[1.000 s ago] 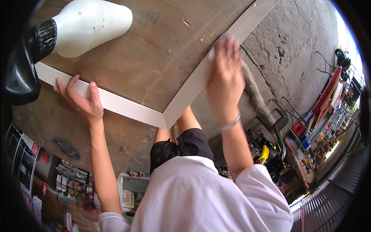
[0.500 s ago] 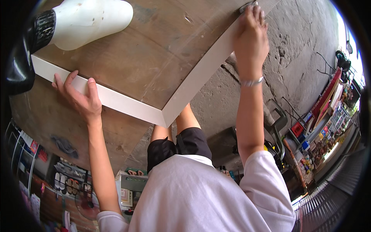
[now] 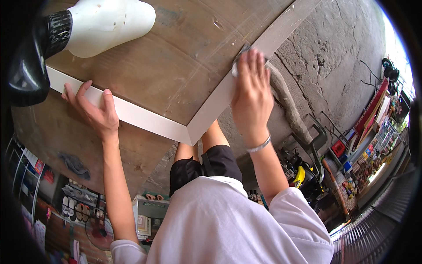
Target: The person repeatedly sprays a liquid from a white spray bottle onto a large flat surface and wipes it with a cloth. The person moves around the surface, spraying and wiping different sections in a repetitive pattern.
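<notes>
A white picture-frame-like frame [image 3: 147, 121] lies on a brown sheet-covered table [image 3: 176, 57], its mitred corner pointing towards my body. Across its left strip rests my left hand [image 3: 93, 108], with bent, spread fingers and thumb on the strip, holding it. My right hand [image 3: 252, 94], fingers outstretched and slightly blurred, presses a crumpled grey cloth-like piece [image 3: 242, 55] onto the right strip. Its material is hard to make out, being partly under the fingers. Beyond the cloth, the strip looks wet, with small drops. A white spray bottle [image 3: 110, 24] with a black head is at the far left, beyond the left strip.
Cracked concrete floor [image 3: 325, 57] lies right of the table. A dark chair [image 3: 317, 143] stands on it, with a cluttered pile behind. A grey rag [image 3: 74, 166] lies on the table's near left part. Sandals on a rack [image 3: 79, 211] and a fan [image 3: 99, 233] are at lower left.
My right hand has slid along the right strip towards the near corner with the cloth-like piece, baring the far part of the strip. My left hand stays on the frame.
</notes>
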Motion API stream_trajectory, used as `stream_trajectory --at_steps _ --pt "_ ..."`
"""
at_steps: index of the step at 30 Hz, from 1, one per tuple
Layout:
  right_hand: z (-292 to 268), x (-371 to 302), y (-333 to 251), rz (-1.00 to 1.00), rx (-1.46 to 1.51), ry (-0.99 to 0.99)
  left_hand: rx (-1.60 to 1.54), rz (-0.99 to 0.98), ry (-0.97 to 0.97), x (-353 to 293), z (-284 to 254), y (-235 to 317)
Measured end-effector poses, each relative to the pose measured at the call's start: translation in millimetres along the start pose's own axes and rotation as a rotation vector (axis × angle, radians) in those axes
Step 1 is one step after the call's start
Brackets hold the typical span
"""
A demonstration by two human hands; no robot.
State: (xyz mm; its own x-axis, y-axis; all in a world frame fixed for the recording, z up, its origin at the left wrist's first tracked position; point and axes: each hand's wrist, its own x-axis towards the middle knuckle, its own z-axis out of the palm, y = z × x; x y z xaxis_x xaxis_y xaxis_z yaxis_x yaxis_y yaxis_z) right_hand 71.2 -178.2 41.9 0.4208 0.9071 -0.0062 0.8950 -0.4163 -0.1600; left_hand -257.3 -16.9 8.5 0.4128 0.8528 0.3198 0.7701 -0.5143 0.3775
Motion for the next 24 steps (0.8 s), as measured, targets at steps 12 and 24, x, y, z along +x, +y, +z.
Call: stream_trajectory --at_steps 12,24 --pt "1.7 10.8 18.6 -0.045 -0.097 0.133 0.003 -0.015 0.000 -1.6 0.4 -2.1" --pt "4.5 47.6 47.9 -0.033 -0.146 0.200 -0.016 -0.012 -0.004 -0.8 0.8 -0.7"
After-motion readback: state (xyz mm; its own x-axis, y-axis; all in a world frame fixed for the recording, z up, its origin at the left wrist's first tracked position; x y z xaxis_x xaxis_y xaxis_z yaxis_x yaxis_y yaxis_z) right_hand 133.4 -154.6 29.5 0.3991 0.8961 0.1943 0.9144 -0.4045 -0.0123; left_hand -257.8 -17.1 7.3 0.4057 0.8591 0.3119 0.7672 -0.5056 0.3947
